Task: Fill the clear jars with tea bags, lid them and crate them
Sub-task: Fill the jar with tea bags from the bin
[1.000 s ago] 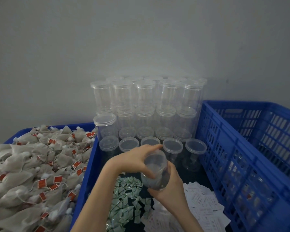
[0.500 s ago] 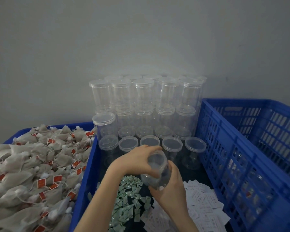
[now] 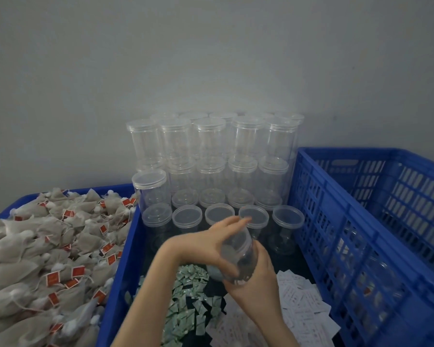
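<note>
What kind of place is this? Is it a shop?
More likely a small packing workshop than a shop. A blue bin holds a big heap of tea bags, empty clear jars are stacked against a bare wall, and a blue crate waits beside them.

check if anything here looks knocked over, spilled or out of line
Nothing stands out. The empty jars stand upright in even stacked rows against the wall, the tea bags stay inside their bin, and both hands, left and right, hold one jar tilted between them, as handling would have it.
</note>
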`<state>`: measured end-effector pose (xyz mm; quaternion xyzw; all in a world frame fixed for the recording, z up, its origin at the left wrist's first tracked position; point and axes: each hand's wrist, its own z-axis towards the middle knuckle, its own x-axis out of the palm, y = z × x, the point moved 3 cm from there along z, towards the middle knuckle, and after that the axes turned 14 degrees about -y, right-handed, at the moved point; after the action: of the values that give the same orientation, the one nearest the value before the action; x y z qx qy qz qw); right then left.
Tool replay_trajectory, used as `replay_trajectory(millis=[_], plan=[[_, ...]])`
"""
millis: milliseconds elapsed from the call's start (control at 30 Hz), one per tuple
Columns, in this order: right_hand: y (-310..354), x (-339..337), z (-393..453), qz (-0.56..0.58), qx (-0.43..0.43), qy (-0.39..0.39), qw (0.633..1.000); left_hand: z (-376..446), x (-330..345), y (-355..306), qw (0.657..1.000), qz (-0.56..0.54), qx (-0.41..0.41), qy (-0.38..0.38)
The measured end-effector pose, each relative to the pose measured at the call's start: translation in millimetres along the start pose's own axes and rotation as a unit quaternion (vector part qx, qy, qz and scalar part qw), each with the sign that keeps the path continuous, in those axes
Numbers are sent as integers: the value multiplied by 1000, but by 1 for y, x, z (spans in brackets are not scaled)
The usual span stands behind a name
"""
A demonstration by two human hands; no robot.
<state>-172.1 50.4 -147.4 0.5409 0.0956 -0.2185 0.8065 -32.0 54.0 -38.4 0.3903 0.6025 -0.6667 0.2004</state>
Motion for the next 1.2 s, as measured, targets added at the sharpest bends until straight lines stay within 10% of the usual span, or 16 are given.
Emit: replay_trajectory(millis=[333,467,767,1200], plan=[[6,18,-5,-112,-93,-92,985,1,5,5,944,108,-157,-270],[-7,11,-3,-117,-62,-128,983,-7,-7,5,860,89,-205,-458],[-30,-20,12,92,86,-163,979,39,49,62,922,224,-195,-250],[-37,-17,7,144,43,-129,980,51,102,90,909,250,-171,-288]])
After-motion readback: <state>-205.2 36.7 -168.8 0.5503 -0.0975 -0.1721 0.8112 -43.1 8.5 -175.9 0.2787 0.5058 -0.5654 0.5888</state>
